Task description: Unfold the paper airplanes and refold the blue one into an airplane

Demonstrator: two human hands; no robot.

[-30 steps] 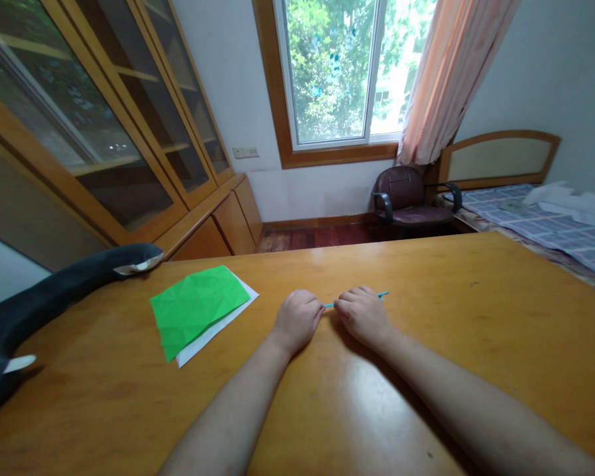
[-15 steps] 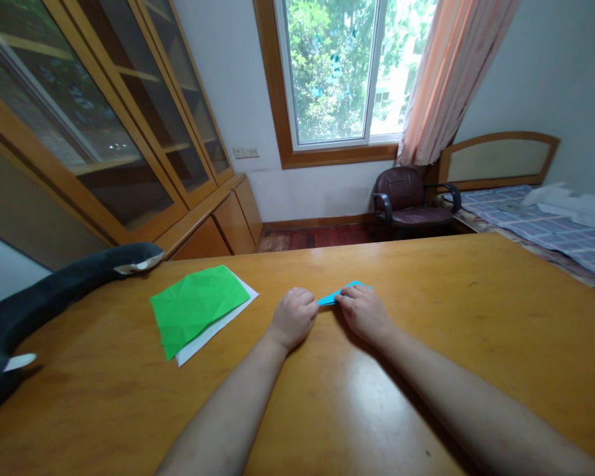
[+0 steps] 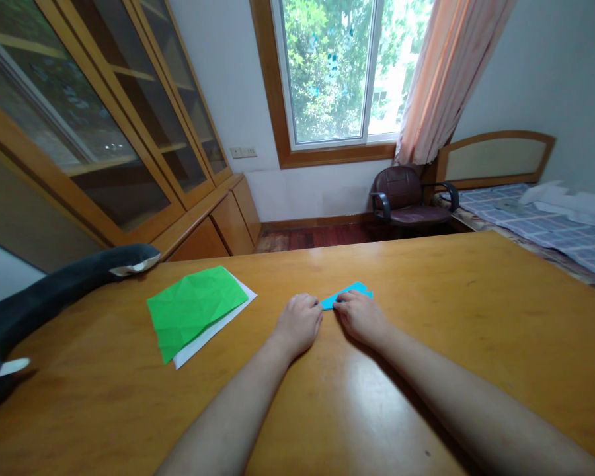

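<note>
A folded piece of blue paper (image 3: 350, 290) lies low on the wooden table, narrow at its left end and wider at its right. My left hand (image 3: 300, 322) is closed with curled fingers at the paper's left tip, which it partly hides. From the near side, my right hand (image 3: 361, 316) grips the paper's middle and right part, fingers bent over it. The thumbs and the paper's lower edge are mostly hidden.
A creased green sheet (image 3: 196, 309) overlaps a white sheet (image 3: 215, 332) on the table (image 3: 476, 344) to the left. A black-and-white whale-like plush (image 3: 74, 281) rests at the left edge. Beyond the table stand a chair (image 3: 401, 192), a bed (image 3: 565, 225) and a glass-door cabinet (image 3: 178, 132).
My left hand has shifted slightly right and nearer to me. More of the blue paper's right end shows above my right hand, which has barely moved. The view has shifted slightly.
</note>
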